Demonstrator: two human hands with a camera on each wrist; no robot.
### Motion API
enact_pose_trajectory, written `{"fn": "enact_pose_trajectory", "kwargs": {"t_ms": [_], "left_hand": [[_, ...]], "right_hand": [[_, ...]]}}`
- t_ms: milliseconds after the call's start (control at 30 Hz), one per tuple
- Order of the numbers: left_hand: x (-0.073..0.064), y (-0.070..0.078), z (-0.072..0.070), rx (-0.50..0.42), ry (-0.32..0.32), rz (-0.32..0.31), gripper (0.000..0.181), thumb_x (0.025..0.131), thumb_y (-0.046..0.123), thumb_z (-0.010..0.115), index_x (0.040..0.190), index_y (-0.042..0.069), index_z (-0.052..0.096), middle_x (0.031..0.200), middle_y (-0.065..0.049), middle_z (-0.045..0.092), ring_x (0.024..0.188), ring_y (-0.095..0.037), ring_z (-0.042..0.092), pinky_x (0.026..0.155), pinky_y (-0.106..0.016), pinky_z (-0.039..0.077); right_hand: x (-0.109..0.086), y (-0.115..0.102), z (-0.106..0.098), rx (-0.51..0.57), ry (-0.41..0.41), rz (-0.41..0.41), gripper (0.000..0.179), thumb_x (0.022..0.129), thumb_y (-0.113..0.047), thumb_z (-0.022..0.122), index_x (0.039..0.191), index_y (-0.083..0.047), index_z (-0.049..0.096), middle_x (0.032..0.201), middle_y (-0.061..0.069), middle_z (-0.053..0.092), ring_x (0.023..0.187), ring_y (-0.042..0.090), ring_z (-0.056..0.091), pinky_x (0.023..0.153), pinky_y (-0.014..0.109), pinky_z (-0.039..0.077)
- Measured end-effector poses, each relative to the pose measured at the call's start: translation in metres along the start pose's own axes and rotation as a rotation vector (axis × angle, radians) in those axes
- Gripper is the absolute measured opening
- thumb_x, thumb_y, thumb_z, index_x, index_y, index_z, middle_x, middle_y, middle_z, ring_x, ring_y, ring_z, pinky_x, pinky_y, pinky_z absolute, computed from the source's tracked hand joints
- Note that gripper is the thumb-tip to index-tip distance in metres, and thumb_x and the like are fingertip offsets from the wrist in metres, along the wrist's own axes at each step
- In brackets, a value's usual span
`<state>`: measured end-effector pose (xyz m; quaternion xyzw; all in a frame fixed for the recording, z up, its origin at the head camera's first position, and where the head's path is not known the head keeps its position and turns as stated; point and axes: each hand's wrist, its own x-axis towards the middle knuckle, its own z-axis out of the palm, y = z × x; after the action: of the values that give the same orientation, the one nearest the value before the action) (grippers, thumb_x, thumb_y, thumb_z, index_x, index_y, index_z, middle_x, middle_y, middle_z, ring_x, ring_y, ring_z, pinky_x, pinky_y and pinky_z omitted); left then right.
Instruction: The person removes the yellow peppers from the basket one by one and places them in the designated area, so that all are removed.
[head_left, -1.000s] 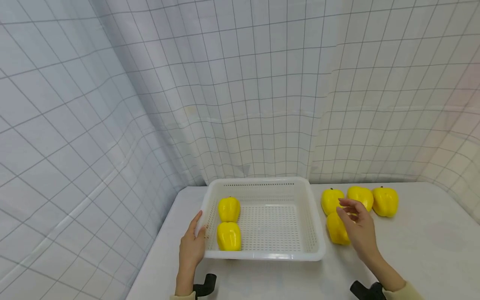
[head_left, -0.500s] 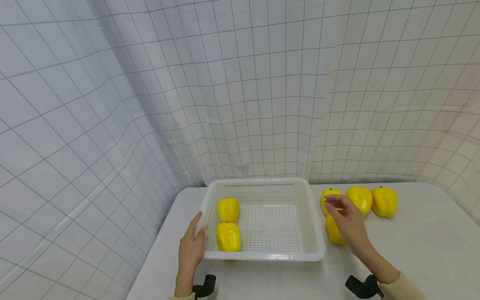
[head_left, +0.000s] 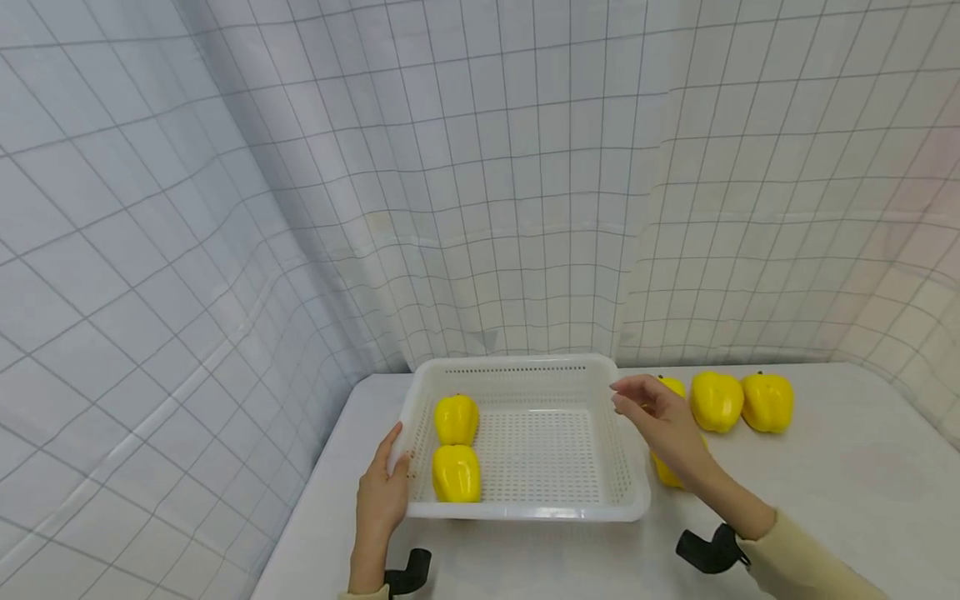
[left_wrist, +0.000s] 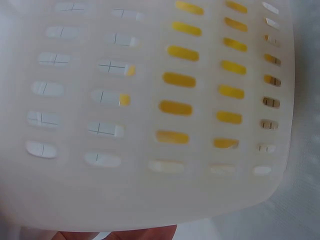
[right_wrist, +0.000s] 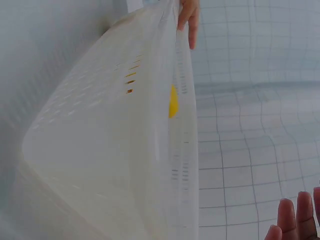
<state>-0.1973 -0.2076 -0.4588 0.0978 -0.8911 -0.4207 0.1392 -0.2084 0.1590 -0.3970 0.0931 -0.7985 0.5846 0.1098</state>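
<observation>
My left hand [head_left: 382, 502] grips the near left rim of a white perforated plastic basket [head_left: 528, 511]. Two yellow bell peppers [head_left: 457, 473] sit in the basket along its left side, one behind the other. Beside the basket's right wall, my right hand [head_left: 670, 429] hangs with loosely bent fingers and nothing in them, fingertips overlapping the right rim in the head view. Behind this hand, two more yellow bell peppers [head_left: 667, 473] are partly hidden. In the left wrist view, the basket wall [left_wrist: 125, 192] fills most of the frame, yellow showing through its slots.
Two further yellow peppers [head_left: 716, 402] lie side by side at the back right of the white table [head_left: 832, 483]. A white gridded curtain [head_left: 525, 208] rises behind the table and along the left side. Black wrist mounts [head_left: 708, 552] jut from the forearms.
My right hand has moved left from over the loose peppers to the basket's right rim, its fingers still empty. The left hand, basket and peppers have stayed put.
</observation>
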Motion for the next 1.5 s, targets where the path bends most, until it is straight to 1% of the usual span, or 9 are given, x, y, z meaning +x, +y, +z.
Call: {"fn": "enact_pose_trajectory", "kwargs": {"t_ms": [100, 300, 533, 667, 767, 933, 1100, 1233, 1500], "left_hand": [[0.0, 0.0, -0.001, 0.0, 0.003, 0.001, 0.048, 0.099, 0.017, 0.045, 0.146, 0.017, 0.038, 0.134, -0.025, 0.049, 0.101, -0.039, 0.057, 0.077, -0.055, 0.045], [0.0, 0.0, -0.001, 0.001, 0.006, -0.002, 0.048, 0.099, 0.017, 0.045, 0.146, 0.017, 0.039, 0.133, -0.025, 0.05, 0.098, -0.037, 0.058, 0.073, -0.052, 0.046], [0.001, 0.001, -0.001, -0.004, 0.008, -0.002, 0.048, 0.098, 0.017, 0.045, 0.146, 0.017, 0.039, 0.131, -0.026, 0.051, 0.098, -0.038, 0.058, 0.072, -0.052, 0.047], [0.001, 0.001, -0.001, -0.002, 0.007, -0.004, 0.048, 0.098, 0.017, 0.045, 0.146, 0.017, 0.039, 0.131, -0.026, 0.051, 0.096, -0.038, 0.058, 0.071, -0.051, 0.047], [0.001, 0.0, -0.002, -0.001, 0.004, -0.008, 0.048, 0.099, 0.017, 0.045, 0.146, 0.017, 0.039, 0.132, -0.026, 0.05, 0.097, -0.038, 0.058, 0.072, -0.052, 0.047], [0.0, 0.0, -0.002, 0.0, -0.003, -0.014, 0.048, 0.099, 0.017, 0.044, 0.146, 0.017, 0.038, 0.133, -0.026, 0.049, 0.1, -0.039, 0.057, 0.075, -0.054, 0.046], [-0.001, 0.001, -0.002, 0.002, 0.005, 0.003, 0.047, 0.099, 0.017, 0.045, 0.146, 0.016, 0.04, 0.131, -0.026, 0.051, 0.098, -0.038, 0.058, 0.074, -0.053, 0.045], [-0.001, 0.002, -0.002, 0.0, 0.015, 0.027, 0.046, 0.099, 0.016, 0.046, 0.145, 0.015, 0.041, 0.128, -0.027, 0.053, 0.097, -0.038, 0.058, 0.074, -0.054, 0.045], [-0.001, 0.001, -0.001, -0.009, 0.004, 0.02, 0.047, 0.099, 0.017, 0.045, 0.146, 0.016, 0.039, 0.131, -0.026, 0.051, 0.1, -0.038, 0.057, 0.076, -0.056, 0.045]], "right_hand": [[0.004, -0.005, 0.006, 0.005, -0.058, -0.007, 0.023, 0.095, -0.022, 0.059, 0.112, -0.007, 0.061, 0.102, 0.007, 0.063, 0.088, 0.019, 0.06, 0.077, 0.03, 0.05], [0.014, -0.012, 0.018, -0.009, -0.184, -0.069, 0.017, 0.094, -0.019, 0.061, 0.107, -0.009, 0.063, 0.098, 0.003, 0.065, 0.084, 0.021, 0.059, 0.072, 0.029, 0.048], [0.023, -0.019, 0.033, -0.035, -0.237, -0.1, 0.015, 0.093, -0.02, 0.062, 0.104, -0.01, 0.065, 0.094, 0.001, 0.064, 0.081, 0.019, 0.059, 0.069, 0.029, 0.048], [0.029, -0.02, 0.041, -0.04, -0.298, -0.111, 0.015, 0.093, -0.021, 0.062, 0.104, -0.011, 0.066, 0.091, 0.001, 0.064, 0.08, 0.019, 0.059, 0.069, 0.03, 0.049], [0.033, -0.021, 0.048, -0.047, -0.344, -0.148, 0.014, 0.094, -0.02, 0.061, 0.103, -0.01, 0.066, 0.089, 0.0, 0.063, 0.077, 0.019, 0.058, 0.067, 0.029, 0.049], [0.036, -0.023, 0.062, -0.095, -0.373, -0.219, 0.01, 0.093, -0.018, 0.062, 0.099, -0.012, 0.066, 0.084, -0.004, 0.063, 0.072, 0.019, 0.057, 0.064, 0.028, 0.049], [0.037, -0.028, 0.074, -0.139, -0.421, -0.226, 0.009, 0.092, -0.02, 0.062, 0.097, -0.014, 0.066, 0.083, -0.007, 0.062, 0.073, 0.02, 0.058, 0.063, 0.029, 0.049], [0.039, -0.03, 0.082, -0.174, -0.465, -0.238, 0.009, 0.092, -0.02, 0.062, 0.096, -0.013, 0.067, 0.086, -0.007, 0.062, 0.075, 0.016, 0.057, 0.064, 0.029, 0.049], [0.046, -0.03, 0.1, -0.222, -0.509, -0.278, 0.009, 0.092, -0.019, 0.062, 0.097, -0.013, 0.067, 0.089, -0.005, 0.064, 0.078, 0.012, 0.057, 0.066, 0.026, 0.049]]}}
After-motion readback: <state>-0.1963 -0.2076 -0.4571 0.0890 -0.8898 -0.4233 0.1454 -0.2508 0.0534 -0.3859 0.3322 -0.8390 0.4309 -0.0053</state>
